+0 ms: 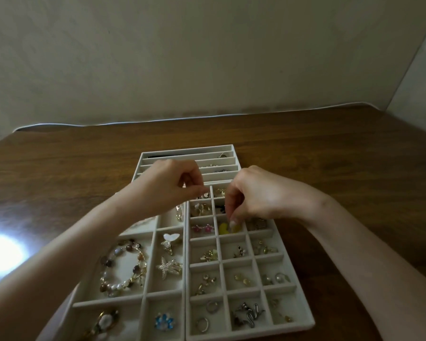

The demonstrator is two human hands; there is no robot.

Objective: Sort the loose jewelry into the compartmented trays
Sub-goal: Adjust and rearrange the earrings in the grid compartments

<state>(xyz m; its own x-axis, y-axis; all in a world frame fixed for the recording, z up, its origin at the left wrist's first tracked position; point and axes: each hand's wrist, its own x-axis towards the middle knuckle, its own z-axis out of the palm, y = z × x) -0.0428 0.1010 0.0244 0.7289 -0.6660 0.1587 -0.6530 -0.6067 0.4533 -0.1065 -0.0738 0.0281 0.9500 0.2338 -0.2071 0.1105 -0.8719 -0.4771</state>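
Wood, dark brown and glossy, makes the surface (330,156), which meets a plain pale wall (207,57) at the far side. A bright glare (0,254) lies at its left edge. The right hand (256,195) pinches a yellow earring (223,228) in a middle-column cell of the right tray (290,279). The left hand (175,185) hovers above the far end of the left tray (151,264), with fingers curled and thumb against forefinger. Whether it holds something I cannot tell.
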